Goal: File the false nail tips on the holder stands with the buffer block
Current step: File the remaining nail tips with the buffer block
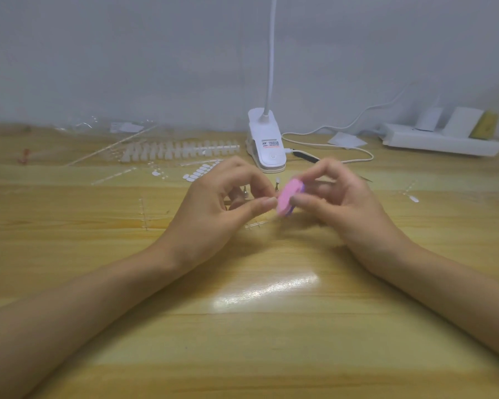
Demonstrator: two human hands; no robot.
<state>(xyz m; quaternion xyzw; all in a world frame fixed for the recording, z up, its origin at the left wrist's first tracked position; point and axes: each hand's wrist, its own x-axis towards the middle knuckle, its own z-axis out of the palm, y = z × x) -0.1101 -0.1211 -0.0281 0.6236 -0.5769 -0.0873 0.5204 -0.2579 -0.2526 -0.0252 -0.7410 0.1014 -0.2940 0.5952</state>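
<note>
**Filing posture, head view.** The right hand [343,203] is shown pinching the buffer block [290,197] between thumb and curled fingers. The left hand [222,205] is curled, thumb against forefinger, on what appears to be a small metal holder stand [246,193] (largely hidden, so the grip is judged, not seen). The block lies just right of the left thumb tip, between the two hands. Its long axis is tilted from far right to near left, and its pink face is turned toward the left hand. Contact with a nail tip cannot be told. The block is seen as a pink slab with a purple layer behind, its outline blurred. A second tip on a stand [277,181] is placed just beyond it. Farther off on the bench [271,326] are strips of false nail tips [179,149] and a clip lamp [267,142].
</note>
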